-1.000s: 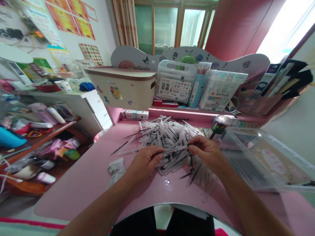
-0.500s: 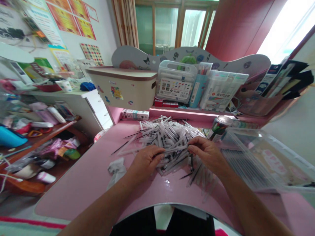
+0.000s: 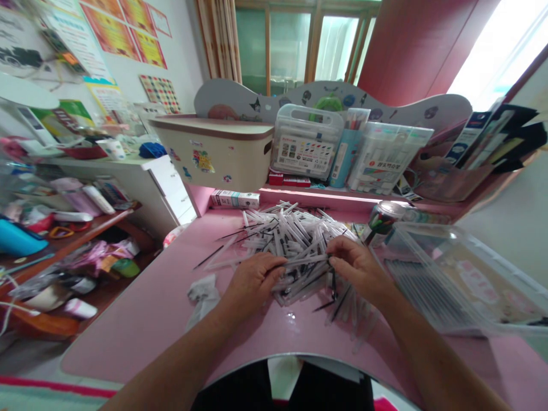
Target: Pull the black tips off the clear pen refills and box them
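A thin translucent plastic tube lies level between my two hands, just over a heap of similar tubes and dark thin rods. My left hand pinches its left end between thumb and fingers. At the tube's right end, the fingertips of my right hand are closed on it. Under and in front of my right hand, more clear tubes and a few black rods lie on the pink desk.
An open clear plastic box with rows of dark thin rods stands at the right. Behind it is a drink can. Crumpled white wrapping lies at the left. Across the back, a shelf carries a beige bin and marker cases.
Both hands stay in nearly the same place on the tube. Only the fingers of my right hand shift slightly at its end.
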`<state>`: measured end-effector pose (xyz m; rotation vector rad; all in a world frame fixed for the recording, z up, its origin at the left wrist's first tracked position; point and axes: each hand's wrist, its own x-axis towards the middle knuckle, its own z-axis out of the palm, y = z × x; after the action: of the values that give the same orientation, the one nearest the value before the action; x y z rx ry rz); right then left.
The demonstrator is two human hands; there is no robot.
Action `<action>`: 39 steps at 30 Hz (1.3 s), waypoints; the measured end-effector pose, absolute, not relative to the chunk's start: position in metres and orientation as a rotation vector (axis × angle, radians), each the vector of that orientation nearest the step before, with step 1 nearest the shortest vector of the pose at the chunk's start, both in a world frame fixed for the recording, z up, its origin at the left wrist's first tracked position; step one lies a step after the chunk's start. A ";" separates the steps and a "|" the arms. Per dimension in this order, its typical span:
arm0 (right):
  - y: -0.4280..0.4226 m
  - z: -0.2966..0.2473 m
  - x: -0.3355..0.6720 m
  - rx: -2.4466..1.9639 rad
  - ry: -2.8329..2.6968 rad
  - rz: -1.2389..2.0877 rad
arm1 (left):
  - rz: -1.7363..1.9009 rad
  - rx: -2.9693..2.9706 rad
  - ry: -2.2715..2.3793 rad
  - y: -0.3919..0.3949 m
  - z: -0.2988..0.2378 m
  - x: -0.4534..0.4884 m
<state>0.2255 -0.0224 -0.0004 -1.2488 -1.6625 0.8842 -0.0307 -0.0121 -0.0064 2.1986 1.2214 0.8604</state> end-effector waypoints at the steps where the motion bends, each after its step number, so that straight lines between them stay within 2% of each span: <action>1: -0.022 0.000 0.225 -1.250 -1.703 0.833 | 0.861 2.198 1.225 -0.012 -0.006 -0.031; 5: -0.020 0.001 0.225 -1.256 -1.793 0.747 | 0.854 2.210 1.220 -0.013 -0.006 -0.030; 11: -0.023 -0.003 0.228 -1.267 -1.658 0.946 | 0.852 2.215 1.235 -0.012 -0.007 -0.029; 17: -0.021 0.001 0.224 -1.257 -1.787 0.748 | 0.850 2.212 1.217 -0.012 -0.007 -0.029; 24: -0.023 -0.002 0.224 -1.289 -1.670 0.906 | 0.868 2.192 1.230 -0.012 -0.007 -0.028; 31: -0.021 0.002 0.223 -1.247 -1.810 0.715 | 0.870 2.197 1.226 -0.012 -0.008 -0.029; 39: -0.022 0.003 0.223 -1.270 -1.828 0.757 | 0.894 2.245 1.214 -0.013 -0.008 -0.029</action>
<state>0.2231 -0.0219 0.0027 -1.2703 -1.8284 0.7571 -0.0286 -0.0127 -0.0084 2.2447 1.2141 0.8944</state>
